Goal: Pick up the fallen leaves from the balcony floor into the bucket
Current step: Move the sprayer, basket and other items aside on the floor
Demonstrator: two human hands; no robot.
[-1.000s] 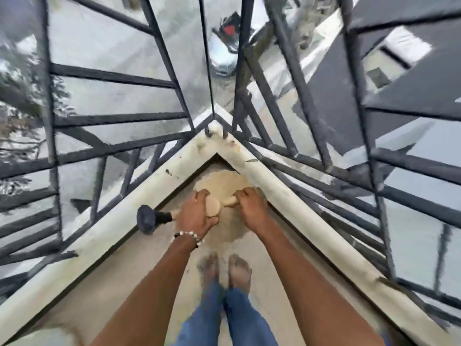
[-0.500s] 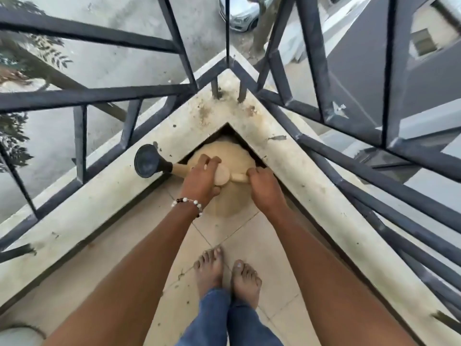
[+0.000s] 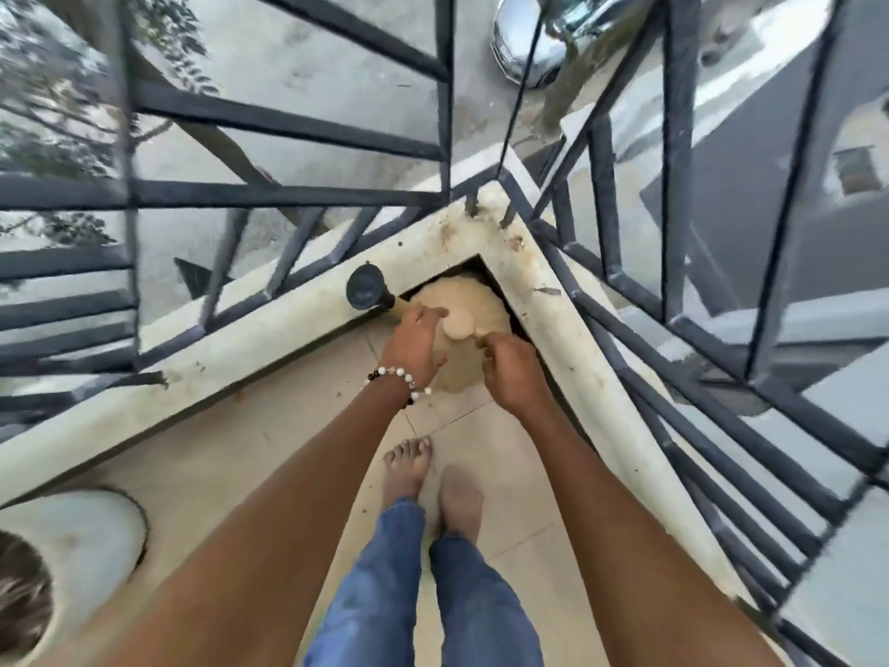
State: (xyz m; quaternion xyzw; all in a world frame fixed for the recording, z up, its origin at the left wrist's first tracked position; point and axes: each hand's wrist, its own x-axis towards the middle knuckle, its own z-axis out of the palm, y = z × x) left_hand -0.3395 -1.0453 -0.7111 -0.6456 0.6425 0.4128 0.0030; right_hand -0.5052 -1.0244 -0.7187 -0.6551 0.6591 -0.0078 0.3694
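At the far left, low in the view, a pale round pot (image 3: 72,536) is sitting on the balcony floor (image 3: 269,454), cut off by the frame edge, with something brownish and blurred inside it. Moving right, a dark railing (image 3: 288,122) is running along a whitish ledge (image 3: 240,349) toward the corner. A tan watering can (image 3: 469,300) is standing tucked into that corner, its dark round spout head (image 3: 364,287) lying over the ledge. The left hand (image 3: 414,346), wearing a beaded bracelet (image 3: 397,375), is resting on the can's top beside its round cap with fingers extended rather than clenched. Just right of it, the right hand (image 3: 511,373) is curling at the can's handle, though blur is hiding whether it is truly grasping. Two bare feet (image 3: 433,479) are standing below on the tiles. No bucket or fallen leaves are clearly showing.
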